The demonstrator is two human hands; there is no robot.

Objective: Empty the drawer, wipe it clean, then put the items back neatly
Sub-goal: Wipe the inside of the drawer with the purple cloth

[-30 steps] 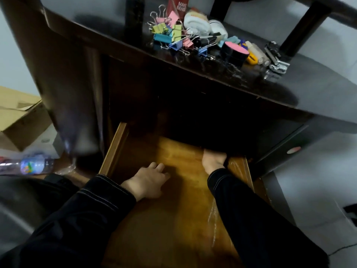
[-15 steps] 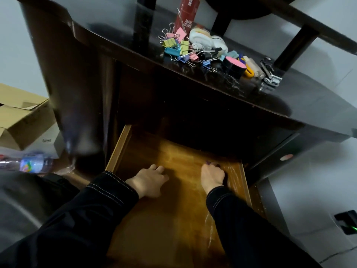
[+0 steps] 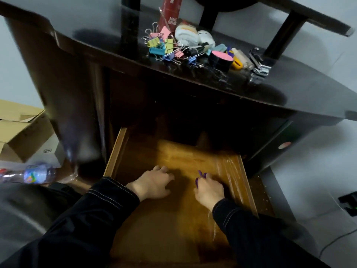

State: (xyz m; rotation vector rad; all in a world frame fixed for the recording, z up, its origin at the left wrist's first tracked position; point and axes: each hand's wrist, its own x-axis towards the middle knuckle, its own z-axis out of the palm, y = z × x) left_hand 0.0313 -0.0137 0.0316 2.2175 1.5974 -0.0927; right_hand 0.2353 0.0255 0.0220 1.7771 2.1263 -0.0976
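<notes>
Drawer: emptied, items heaped on tabletop; your right hand grips a purple cloth, wiping seemingly underway; left hand rests relaxed; restocking left.

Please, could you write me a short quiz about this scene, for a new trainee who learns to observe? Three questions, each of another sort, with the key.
1. True or false: the binder clips lie inside the drawer.
2. What does the right hand hold? A) a binder clip B) a purple item C) nothing
3. Fill in: the black roll with a pink top stands on the ____.

Key
1. False: they lie on the desk top.
2. B
3. desk top
</notes>
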